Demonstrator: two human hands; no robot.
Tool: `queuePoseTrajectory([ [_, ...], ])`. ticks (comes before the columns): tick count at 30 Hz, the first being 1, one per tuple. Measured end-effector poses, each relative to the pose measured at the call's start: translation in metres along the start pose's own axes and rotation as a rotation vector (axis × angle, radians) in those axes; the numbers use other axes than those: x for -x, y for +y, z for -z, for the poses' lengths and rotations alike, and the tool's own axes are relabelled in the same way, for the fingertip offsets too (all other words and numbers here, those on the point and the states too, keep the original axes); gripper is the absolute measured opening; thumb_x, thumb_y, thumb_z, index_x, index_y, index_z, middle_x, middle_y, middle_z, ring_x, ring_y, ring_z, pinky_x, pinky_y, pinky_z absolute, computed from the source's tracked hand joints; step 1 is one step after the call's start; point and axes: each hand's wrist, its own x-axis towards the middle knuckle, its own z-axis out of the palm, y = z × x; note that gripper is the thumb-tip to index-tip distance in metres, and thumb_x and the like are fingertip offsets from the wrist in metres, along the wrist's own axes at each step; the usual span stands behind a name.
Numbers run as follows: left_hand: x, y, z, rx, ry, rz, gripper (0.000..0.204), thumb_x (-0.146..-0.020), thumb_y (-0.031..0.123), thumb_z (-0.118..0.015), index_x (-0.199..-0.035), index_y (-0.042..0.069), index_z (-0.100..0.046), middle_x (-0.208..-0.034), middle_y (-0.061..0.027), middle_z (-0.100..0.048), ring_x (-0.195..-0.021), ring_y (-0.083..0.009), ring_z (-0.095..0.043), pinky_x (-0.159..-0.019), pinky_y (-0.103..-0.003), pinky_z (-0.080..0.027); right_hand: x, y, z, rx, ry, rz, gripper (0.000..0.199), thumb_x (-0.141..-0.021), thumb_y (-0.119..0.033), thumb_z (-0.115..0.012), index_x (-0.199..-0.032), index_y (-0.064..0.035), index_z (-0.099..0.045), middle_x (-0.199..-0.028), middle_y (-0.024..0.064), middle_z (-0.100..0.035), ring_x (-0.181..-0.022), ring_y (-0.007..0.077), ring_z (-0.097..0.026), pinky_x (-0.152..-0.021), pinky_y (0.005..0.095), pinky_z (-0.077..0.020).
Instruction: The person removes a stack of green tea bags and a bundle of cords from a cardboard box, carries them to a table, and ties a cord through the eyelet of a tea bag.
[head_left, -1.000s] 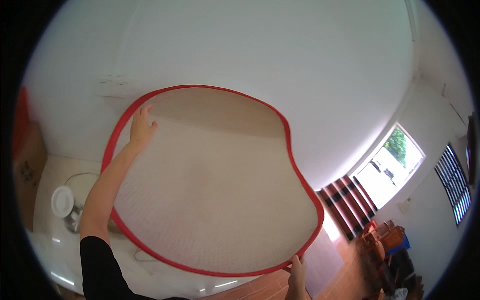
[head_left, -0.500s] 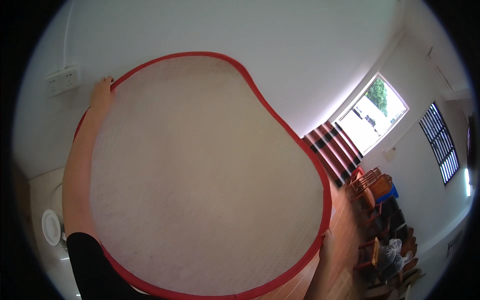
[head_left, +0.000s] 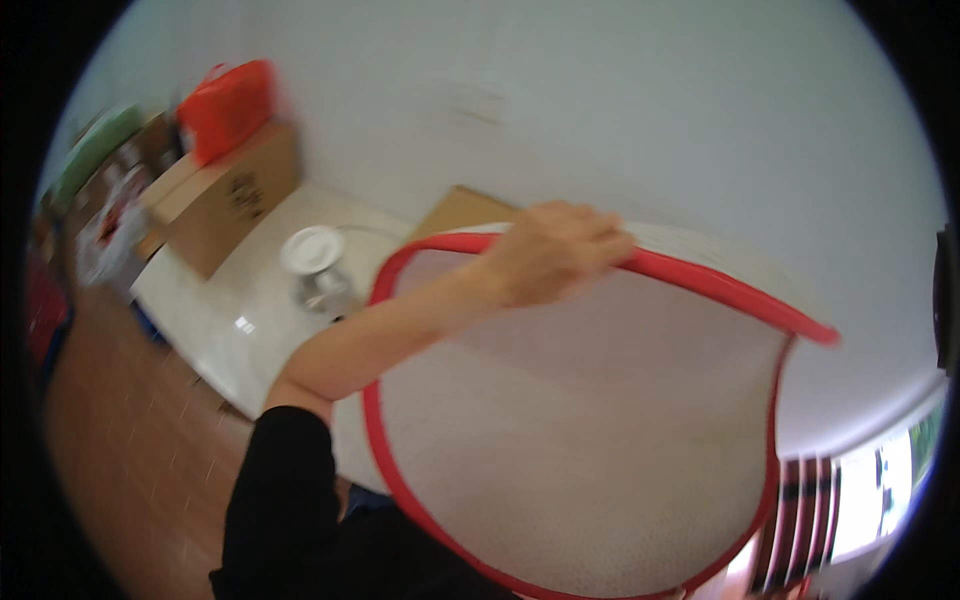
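Note:
My left hand [head_left: 555, 250] reaches across in front of me, its fingers closed over the upper rim of a large pale textured sheet with red edging [head_left: 580, 430]. The sheet is bent at the top: a pale part shows behind the red band, which sticks out toward the right. Its lower part hangs down in front of my black-sleeved body. My right hand does not show; the sheet or the picture's lower edge hides it. Motion blurs the left fingers slightly.
A white table [head_left: 215, 320] stands at the left, with a white-topped device [head_left: 312, 250] and a cardboard box [head_left: 225, 195] on it. An orange-red bag [head_left: 230, 108] tops the box. A pale wall [head_left: 640, 120] rises behind; striped curtains [head_left: 795, 520] hang at lower right.
The view has swung left, bringing the table and box in. The sheet, spread flat before, is now bent at its top. My right hand has gone out of sight.

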Motion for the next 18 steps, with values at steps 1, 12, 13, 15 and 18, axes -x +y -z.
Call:
queuePoseTrajectory([
  [1,0.004,0.017,0.022,-0.004,0.002,0.015,0.017,-0.068,0.012,-0.067,-0.080,0.010,-0.055,-0.071,-0.0023,-0.050,-0.067,-0.0201,-0.055,-0.054,-0.033,-0.044,0.011,-0.002,0.000,0.125,0.013,-0.042,0.057,-0.078,-0.035,-0.053,-0.131,-0.0136,-0.047,-0.112,0.0163,-0.060,-0.105,0.0351,-0.054,-0.090,0.0580,-0.0328],
  [12,0.030,0.081,0.160,-0.188,0.111,-0.110,0.011,-0.069,0.012,-0.064,-0.079,0.013,-0.058,-0.067,0.0037,-0.046,-0.056,-0.0099,-0.045,-0.047,-0.022,-0.036,0.048,-0.017,0.003,-0.355,-0.082,0.272,0.046,-0.076,-0.012,-0.056,-0.116,0.0100,-0.054,-0.097,0.0230,-0.060,-0.081,0.0323,-0.059,-0.069,0.0404,-0.0497],
  [13,0.037,0.084,0.169,-0.227,0.093,-0.101,0.011,-0.069,0.012,-0.064,-0.078,0.013,-0.059,-0.066,0.0041,-0.046,-0.055,-0.0092,-0.044,-0.047,-0.021,-0.035,0.057,-0.014,0.001,-0.395,-0.101,0.275,0.046,-0.076,-0.012,-0.056,-0.117,0.0101,-0.053,-0.097,0.0232,-0.060,-0.081,0.0323,-0.059,-0.069,0.0407,-0.0497],
  [15,0.051,0.085,0.185,-0.263,0.073,-0.099,0.011,-0.068,0.011,-0.065,-0.078,0.012,-0.059,-0.065,0.0046,-0.044,-0.053,-0.0082,-0.041,-0.047,-0.020,-0.034,0.077,-0.014,-0.005,-0.457,-0.097,0.237,0.042,-0.077,-0.014,-0.058,-0.112,0.0098,-0.057,-0.095,0.0204,-0.062,-0.081,0.0299,-0.058,-0.069,0.0396,-0.0492],
  [18,0.069,0.078,0.210,-0.270,0.072,-0.119,0.011,-0.068,0.010,-0.064,-0.079,0.012,-0.061,-0.063,0.0047,-0.042,-0.052,-0.0076,-0.039,-0.047,-0.019,-0.033,0.109,-0.015,-0.006,-0.435,-0.084,0.208,0.041,-0.076,-0.014,-0.058,-0.110,0.0097,-0.058,-0.094,0.0197,-0.062,-0.080,0.0293,-0.058,-0.069,0.0393,-0.0491],
])
